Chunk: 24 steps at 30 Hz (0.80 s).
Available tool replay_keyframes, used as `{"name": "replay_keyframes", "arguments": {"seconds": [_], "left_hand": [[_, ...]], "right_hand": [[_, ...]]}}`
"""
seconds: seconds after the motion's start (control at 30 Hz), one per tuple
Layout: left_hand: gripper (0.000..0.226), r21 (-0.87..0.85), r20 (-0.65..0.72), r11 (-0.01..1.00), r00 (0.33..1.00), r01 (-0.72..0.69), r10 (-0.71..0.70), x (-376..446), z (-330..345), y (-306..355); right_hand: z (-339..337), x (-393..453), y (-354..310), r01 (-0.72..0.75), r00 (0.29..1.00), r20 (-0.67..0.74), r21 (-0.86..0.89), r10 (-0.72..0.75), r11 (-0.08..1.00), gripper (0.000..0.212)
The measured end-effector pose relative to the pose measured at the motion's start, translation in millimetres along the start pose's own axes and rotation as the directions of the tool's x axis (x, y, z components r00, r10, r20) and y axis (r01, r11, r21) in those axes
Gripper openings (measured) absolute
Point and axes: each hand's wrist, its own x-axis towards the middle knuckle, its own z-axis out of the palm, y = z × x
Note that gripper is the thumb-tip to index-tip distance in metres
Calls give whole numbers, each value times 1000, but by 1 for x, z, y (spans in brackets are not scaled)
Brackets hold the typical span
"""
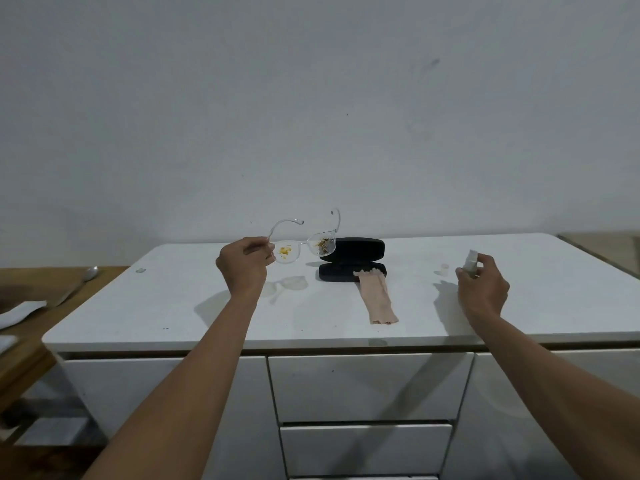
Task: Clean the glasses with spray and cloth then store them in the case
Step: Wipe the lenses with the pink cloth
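My left hand [245, 263] holds clear-framed glasses [304, 242] in the air above the white counter, gripping the left end of the frame. Both lenses carry yellow-brown smears, and the temples are unfolded and point away from me. My right hand [482, 285] is closed around a small white spray bottle [471, 260], raised a little over the counter's right part. A black glasses case [351, 258] lies open behind the glasses. A beige cloth [377, 297] hangs out of the case's front half onto the counter.
A small clear cap [442, 268] sits on the white counter [173, 306] left of the spray bottle. Drawers run below the counter's front edge. A wooden table [31, 306] at the left holds a spoon [78, 284] and white paper.
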Motion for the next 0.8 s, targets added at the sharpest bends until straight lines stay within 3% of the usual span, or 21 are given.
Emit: {"name": "replay_keyframes", "arguments": {"seconds": [0.1, 0.2, 0.3, 0.4, 0.47, 0.57, 0.67, 0.8], "left_hand": [[14, 10, 1, 1000, 1000, -1, 1, 1, 0, 1], [14, 10, 7, 1000, 1000, 0, 0, 2, 1, 0], [14, 2, 11, 1000, 1000, 6, -6, 3, 3, -1], [14, -8, 12, 1000, 1000, 14, -14, 2, 4, -2], [14, -20, 14, 1000, 1000, 21, -20, 0, 5, -3], [14, -35, 24, 999, 999, 35, -35, -3, 5, -6], [14, -33, 27, 999, 999, 34, -34, -4, 4, -8], [13, -28, 22, 999, 999, 32, -31, -2, 2, -11]], "right_hand": [[1, 2, 2, 5, 1000, 8, -7, -5, 1000, 38], [1, 0, -8, 39, 998, -45, -32, -40, 999, 55], [1, -2, -26, 287, 931, -173, -197, -322, 937, 63], [7, -3, -46, 514, 821, -153, -224, -551, 828, 52], [14, -7, -56, 592, 802, -9, -124, -597, 797, 37], [26, -20, -67, 555, 776, 372, -18, -510, 832, 16], [40, -32, -66, 536, 678, 615, -40, -402, 843, 16], [49, -39, -67, 539, 564, 796, -154, -220, 828, 25]]}}
